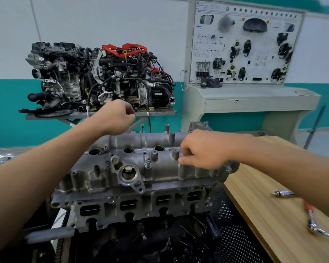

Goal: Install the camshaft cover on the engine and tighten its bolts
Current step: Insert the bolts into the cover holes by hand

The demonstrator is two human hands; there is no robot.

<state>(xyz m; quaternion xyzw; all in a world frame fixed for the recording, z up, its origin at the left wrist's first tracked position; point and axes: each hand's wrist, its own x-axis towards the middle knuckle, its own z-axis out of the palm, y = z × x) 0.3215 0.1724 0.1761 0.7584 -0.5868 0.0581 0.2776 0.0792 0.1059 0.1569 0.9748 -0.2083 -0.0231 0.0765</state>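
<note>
The grey aluminium camshaft cover (137, 164) sits on top of the engine (141, 204) in front of me. One bolt (148, 162) stands loosely in the cover's near side and another bolt (142, 128) stands at its far edge. My left hand (116, 116) hovers above the far left of the cover with curled fingers pinched together; anything inside them is hidden. My right hand (203, 150) rests on the right part of the cover. Its thumb and curled fingers pinch downward at a bolt spot beside a round boss, and they cover the bolt.
A wooden bench (270, 186) to the right carries a ratchet wrench (315, 223) and a socket piece (282, 193). Behind the cover stands a second engine (99, 76) on a stand. A training panel (243, 46) is on a console at the back right.
</note>
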